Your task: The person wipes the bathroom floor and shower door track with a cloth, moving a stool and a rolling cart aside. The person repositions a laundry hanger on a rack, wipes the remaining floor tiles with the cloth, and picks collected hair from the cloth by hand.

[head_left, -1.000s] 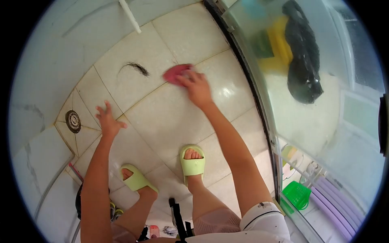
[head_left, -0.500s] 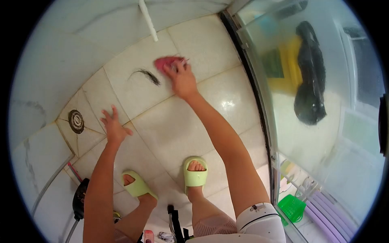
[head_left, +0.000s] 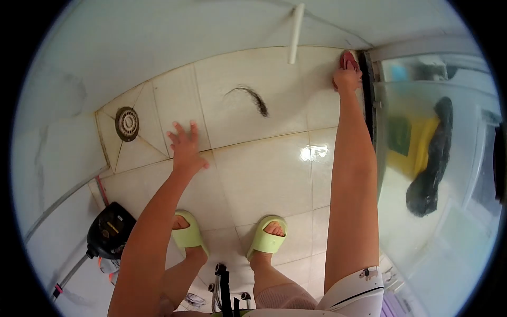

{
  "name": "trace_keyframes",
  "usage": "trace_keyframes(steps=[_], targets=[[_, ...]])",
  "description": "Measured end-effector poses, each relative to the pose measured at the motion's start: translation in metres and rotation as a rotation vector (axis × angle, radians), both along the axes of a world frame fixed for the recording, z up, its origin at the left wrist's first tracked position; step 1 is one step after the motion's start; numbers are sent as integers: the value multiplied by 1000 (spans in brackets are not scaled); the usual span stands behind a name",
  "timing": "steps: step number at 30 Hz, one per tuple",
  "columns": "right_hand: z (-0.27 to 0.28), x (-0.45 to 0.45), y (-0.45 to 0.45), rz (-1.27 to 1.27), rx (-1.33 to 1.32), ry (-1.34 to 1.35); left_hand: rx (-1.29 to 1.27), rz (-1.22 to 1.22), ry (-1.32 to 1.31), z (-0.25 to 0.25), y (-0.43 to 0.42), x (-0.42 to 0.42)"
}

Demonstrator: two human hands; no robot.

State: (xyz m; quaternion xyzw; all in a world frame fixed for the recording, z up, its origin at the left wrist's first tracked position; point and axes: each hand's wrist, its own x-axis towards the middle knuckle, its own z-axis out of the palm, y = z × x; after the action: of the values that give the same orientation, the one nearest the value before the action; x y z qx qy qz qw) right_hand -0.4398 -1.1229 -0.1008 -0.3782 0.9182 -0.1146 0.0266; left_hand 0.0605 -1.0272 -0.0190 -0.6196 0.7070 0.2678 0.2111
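My right hand (head_left: 347,79) is closed around a red-pink cloth (head_left: 348,59) and presses it to the floor in the far right corner, beside the dark door track (head_left: 367,79). My left hand (head_left: 186,148) hovers over the tiles with its fingers spread, holding nothing. A dark clump of hair (head_left: 259,103) lies on the tiled floor (head_left: 253,174) between my two hands. Left of my left hand sits a round floor drain (head_left: 127,124).
A white pipe (head_left: 296,34) comes down at the far wall. The glass door (head_left: 412,174) stands on the right, with a black bag (head_left: 435,164) and a yellow object (head_left: 414,150) behind it. A black device (head_left: 111,230) is at lower left. My feet wear green slippers (head_left: 268,238).
My right hand has moved the cloth rightward, away from the hair to the corner by the door track. My left hand stays spread. The view has shifted.
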Motion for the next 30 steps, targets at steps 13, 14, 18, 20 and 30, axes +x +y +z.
trace_keyframes(steps=[13,14,18,20,30], targets=[[46,308,110,877,-112,-436,-6,-33,-19,7,-2,0],[51,310,121,885,-86,-510,-8,-33,-14,8,-1,0],[87,253,158,713,-373,-788,-34,-40,-13,3,-3,3],[100,206,190,443,-511,-1057,-24,-37,-13,1,2,2],[6,154,226,278,-135,16,-31,-32,-36,8,-3,-1]])
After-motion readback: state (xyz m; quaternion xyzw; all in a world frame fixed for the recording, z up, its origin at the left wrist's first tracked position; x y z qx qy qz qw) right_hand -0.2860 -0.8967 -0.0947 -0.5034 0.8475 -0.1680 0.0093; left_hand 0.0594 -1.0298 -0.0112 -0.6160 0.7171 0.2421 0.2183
